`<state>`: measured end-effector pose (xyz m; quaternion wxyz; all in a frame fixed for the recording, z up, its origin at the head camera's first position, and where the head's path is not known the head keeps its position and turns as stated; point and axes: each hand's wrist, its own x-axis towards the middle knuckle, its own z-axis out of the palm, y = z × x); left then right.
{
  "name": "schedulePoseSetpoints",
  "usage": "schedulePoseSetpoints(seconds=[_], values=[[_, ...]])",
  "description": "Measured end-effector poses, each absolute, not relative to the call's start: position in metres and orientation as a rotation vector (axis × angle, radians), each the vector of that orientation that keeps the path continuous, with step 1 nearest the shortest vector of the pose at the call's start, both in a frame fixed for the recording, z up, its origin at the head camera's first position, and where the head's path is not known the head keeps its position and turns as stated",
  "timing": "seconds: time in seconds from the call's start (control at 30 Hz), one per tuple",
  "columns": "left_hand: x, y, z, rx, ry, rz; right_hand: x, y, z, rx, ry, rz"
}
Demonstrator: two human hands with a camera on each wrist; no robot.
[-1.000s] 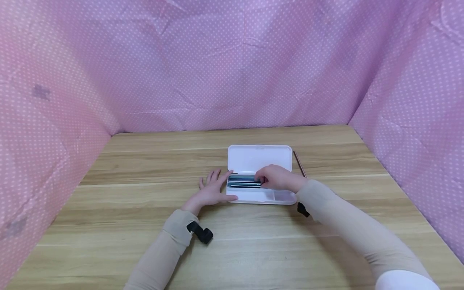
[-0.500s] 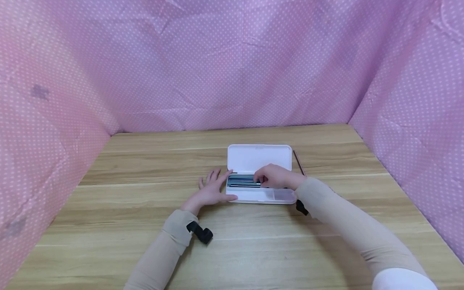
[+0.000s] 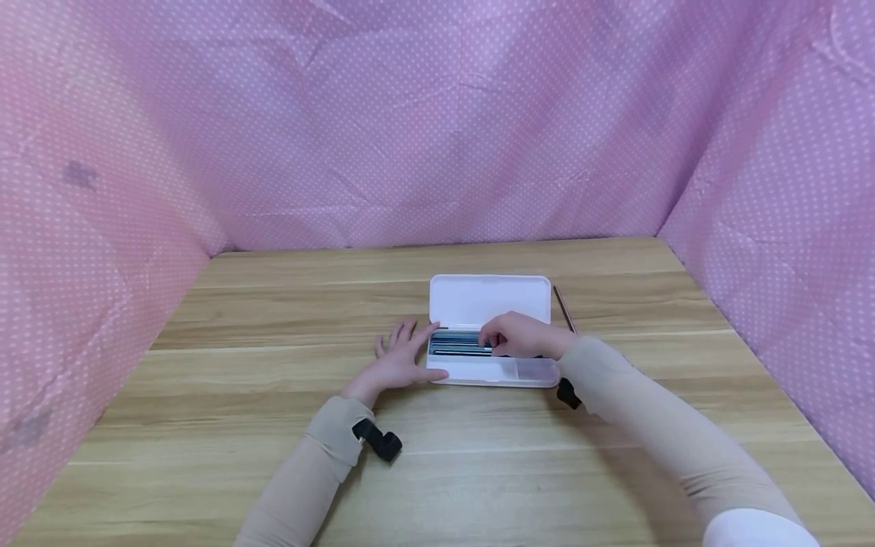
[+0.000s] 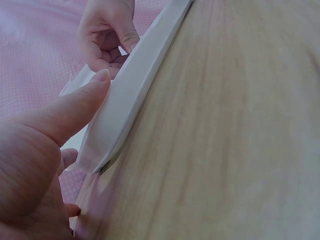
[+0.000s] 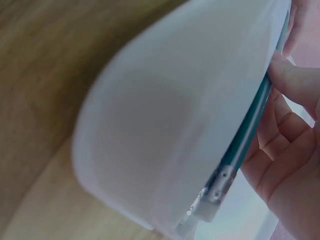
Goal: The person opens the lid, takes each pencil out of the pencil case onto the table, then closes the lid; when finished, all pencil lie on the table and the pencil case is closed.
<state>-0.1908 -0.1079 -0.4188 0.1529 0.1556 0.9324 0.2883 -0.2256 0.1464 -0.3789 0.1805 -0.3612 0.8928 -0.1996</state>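
A white pencil case (image 3: 488,298) lies with its lid flipped back on the wooden table. Several dark green and blue pencils (image 3: 454,343) lie side by side in its long rear compartment. My left hand (image 3: 396,367) spans the case's left end, fingers spread, thumb at the front corner and index finger at the back one. My right hand (image 3: 521,334) reaches into the compartment from the right, thumb and curled fingers pinching a green pencil (image 5: 250,120). That pencil's metal band and white eraser show in the right wrist view. The palm hides the right part of the row.
A brown pencil-like stick (image 3: 565,309) lies on the table (image 3: 273,304) just right of the lid. In front of the pencils, the case has a long white section and a small compartment (image 3: 537,370). Pink dotted cloth (image 3: 437,137) hangs around the table's back and sides.
My right fingers have shifted very slightly left over the pencils. My left hand and the case keep their places.
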Motion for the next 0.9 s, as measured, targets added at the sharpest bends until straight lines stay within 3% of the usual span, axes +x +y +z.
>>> schedulePoseSetpoints(seconds=[0.53, 0.9], values=[[-0.189, -0.107, -0.419, 0.432, 2.683, 0.834, -0.227, 0.159, -0.366, -0.961, 2.517, -0.862], [-0.189, -0.107, -0.419, 0.44, 2.681, 0.846, -0.219, 0.167, -0.357, -0.68, 2.442, -1.223]])
